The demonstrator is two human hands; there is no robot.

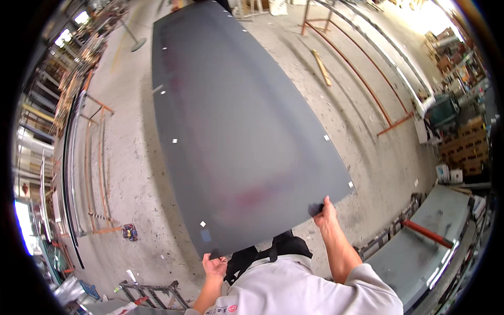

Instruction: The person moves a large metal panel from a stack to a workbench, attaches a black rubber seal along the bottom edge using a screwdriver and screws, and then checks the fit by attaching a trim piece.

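In the head view, white boxes (455, 176) sit toward the concrete floor's (378, 168) right edge, contents hidden; a smooth, glossy dark-grey rectangular panel (236, 131) spans mid-floor, left hand's (214, 268) fingers holding its near-left corner, right hand's (327, 215) its near-right.

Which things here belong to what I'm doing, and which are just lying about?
In use:
Dark panel, near edge held by your left hand and right hand
White squares on it

Apparently just lying about:
Yellow stick on the floor
Red bar at right
Round-based stand
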